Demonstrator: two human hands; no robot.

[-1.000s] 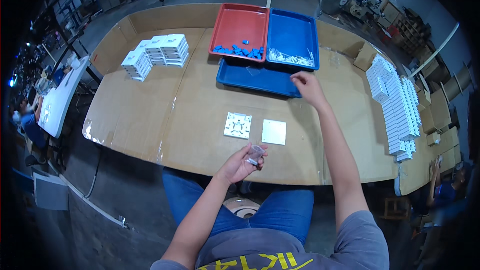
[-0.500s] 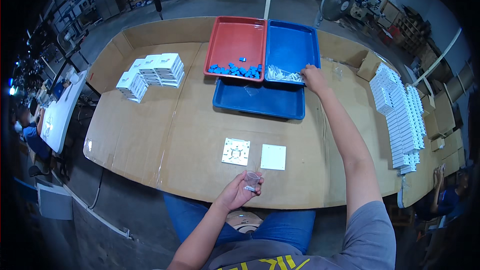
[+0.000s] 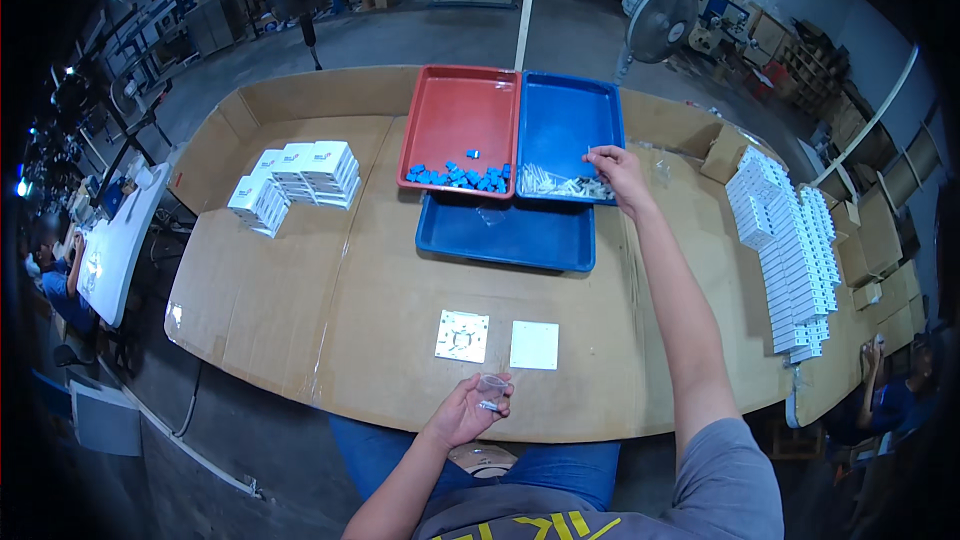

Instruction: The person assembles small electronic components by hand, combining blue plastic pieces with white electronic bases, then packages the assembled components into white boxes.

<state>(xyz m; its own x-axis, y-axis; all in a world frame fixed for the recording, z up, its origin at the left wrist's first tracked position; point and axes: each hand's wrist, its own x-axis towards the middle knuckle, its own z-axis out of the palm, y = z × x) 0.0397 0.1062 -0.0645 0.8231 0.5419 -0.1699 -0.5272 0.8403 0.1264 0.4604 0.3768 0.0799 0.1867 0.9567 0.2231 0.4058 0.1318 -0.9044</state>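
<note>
The right hand [image 3: 622, 178] is at the near right corner of the far blue rectangular plastic tray [image 3: 570, 110], beside the loose slender white pieces [image 3: 555, 183], whose long axes vary. Its fingertips appear pinched on a thin white sliver [image 3: 589, 149]. The left hand [image 3: 462, 418], well apart and nearer the body, grips a clear plastic cup [image 3: 492, 387], just below the square white plate with a patterned face [image 3: 461, 337].

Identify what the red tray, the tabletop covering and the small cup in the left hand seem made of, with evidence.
Red tray: probably moulded plastic, smooth with a slight sheen and rounded corners.
Tabletop covering: apparently cardboard, brown and matt, with fold lines and shiny tape.
Small cup in the left hand: see-through, likely plastic, though glass isn't ruled out.
</note>
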